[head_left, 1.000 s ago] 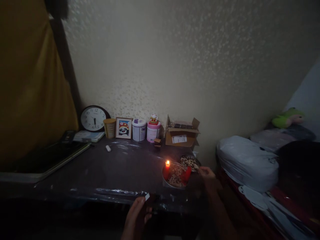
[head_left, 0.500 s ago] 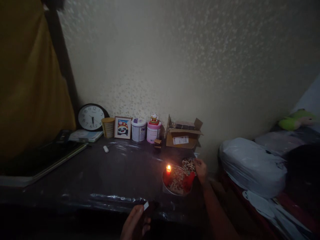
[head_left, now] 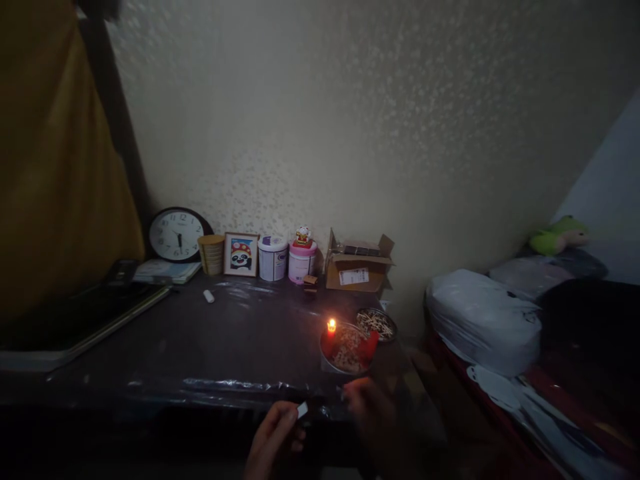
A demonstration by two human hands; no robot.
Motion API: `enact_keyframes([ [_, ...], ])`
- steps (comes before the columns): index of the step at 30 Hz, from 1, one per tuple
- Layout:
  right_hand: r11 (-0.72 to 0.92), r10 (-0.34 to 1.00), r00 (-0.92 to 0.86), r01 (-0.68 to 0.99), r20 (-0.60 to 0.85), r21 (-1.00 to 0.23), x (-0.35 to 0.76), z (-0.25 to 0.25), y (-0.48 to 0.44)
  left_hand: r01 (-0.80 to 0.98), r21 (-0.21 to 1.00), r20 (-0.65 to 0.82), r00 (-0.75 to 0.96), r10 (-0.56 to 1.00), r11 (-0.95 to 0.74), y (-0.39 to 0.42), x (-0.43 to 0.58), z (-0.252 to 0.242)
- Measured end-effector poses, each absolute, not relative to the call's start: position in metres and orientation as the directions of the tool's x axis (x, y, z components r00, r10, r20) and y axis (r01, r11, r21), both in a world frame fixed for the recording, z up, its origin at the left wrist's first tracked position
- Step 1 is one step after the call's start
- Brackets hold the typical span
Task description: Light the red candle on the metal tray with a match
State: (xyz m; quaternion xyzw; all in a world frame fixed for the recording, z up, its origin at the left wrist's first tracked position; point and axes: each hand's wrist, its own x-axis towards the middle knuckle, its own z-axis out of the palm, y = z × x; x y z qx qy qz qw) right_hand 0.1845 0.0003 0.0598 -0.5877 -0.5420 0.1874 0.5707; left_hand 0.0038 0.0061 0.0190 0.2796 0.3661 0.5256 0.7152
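Observation:
My left hand (head_left: pixel 276 432) is at the front edge of the dark table, fingers closed on a small white piece (head_left: pixel 302 409), mostly hidden by the fingers. My right hand (head_left: pixel 369 403), blurred, is closed to its right, with something small and indistinct at the fingertips. Just beyond the right hand stands a round dish (head_left: pixel 345 368) of pale bits. In it are a lit red candle (head_left: pixel 331 333), upright at the left, and a red object (head_left: pixel 369 347) at the right. Behind sits a shallow dish (head_left: pixel 390 337) with several thin pale sticks, untouched.
Along the wall stand a clock (head_left: pixel 178 235), a yellow cup (head_left: pixel 212 257), a framed panda picture (head_left: pixel 241 255), two tins (head_left: pixel 273 260) and an open cardboard box (head_left: pixel 333 275). A small brown box (head_left: pixel 310 284) lies before them. White bags (head_left: pixel 480 320) are at right.
My right hand has left the stick dish and come down toward my left hand. The left hand still grips the white piece. The view has shifted slightly.

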Motion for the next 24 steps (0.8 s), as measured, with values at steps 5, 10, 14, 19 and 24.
enact_keyframes([
  [5, 0.432, 0.886, -0.024, 0.409, 0.464, -0.804, 0.146, 0.026, -0.009, -0.418, 0.891, -0.112, 0.18, 0.977, 0.179, 0.006, 0.004, 0.01],
  [10, 0.379, 0.919, -0.052, 0.38, 0.39, -0.844, 0.151, 0.013, -0.01, -0.279, 0.96, -0.009, 0.077, 0.997, 0.031, 0.006, 0.007, -0.003],
  [14, 0.309, 0.949, -0.057, 0.357, 0.31, -0.882, 0.155, 0.016, -0.012, -0.22, 0.975, -0.006, 0.067, 0.998, 0.021, 0.004, 0.009, -0.005],
  [19, 0.251, 0.967, -0.056, 0.363, 0.248, -0.897, 0.154, 0.018, -0.015, -0.224, 0.973, -0.035, 0.093, 0.995, 0.055, 0.004, 0.007, -0.002],
  [24, 0.24, 0.97, -0.064, 0.363, 0.233, -0.9, 0.152, 0.018, -0.015, -0.248, 0.967, -0.031, 0.096, 0.995, 0.054, 0.004, 0.008, -0.007],
])
